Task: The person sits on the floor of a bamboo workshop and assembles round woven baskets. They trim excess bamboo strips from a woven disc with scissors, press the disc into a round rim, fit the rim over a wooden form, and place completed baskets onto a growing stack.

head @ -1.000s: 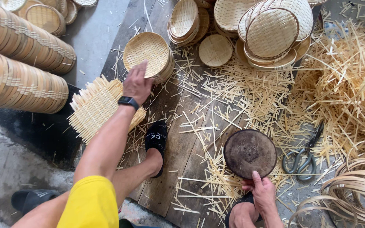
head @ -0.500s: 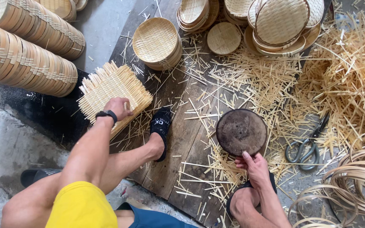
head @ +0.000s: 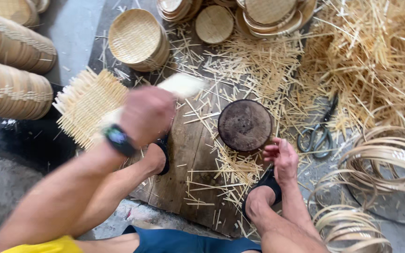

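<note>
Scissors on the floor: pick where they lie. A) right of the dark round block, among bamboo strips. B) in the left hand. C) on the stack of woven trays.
A: the scissors lie on the floor right of the dark round block, amid loose strips.

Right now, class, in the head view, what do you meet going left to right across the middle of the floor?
Stacked baskets → square woven mat → left hand → dark round block → right hand → scissors → coiled bamboo hoops.
</note>
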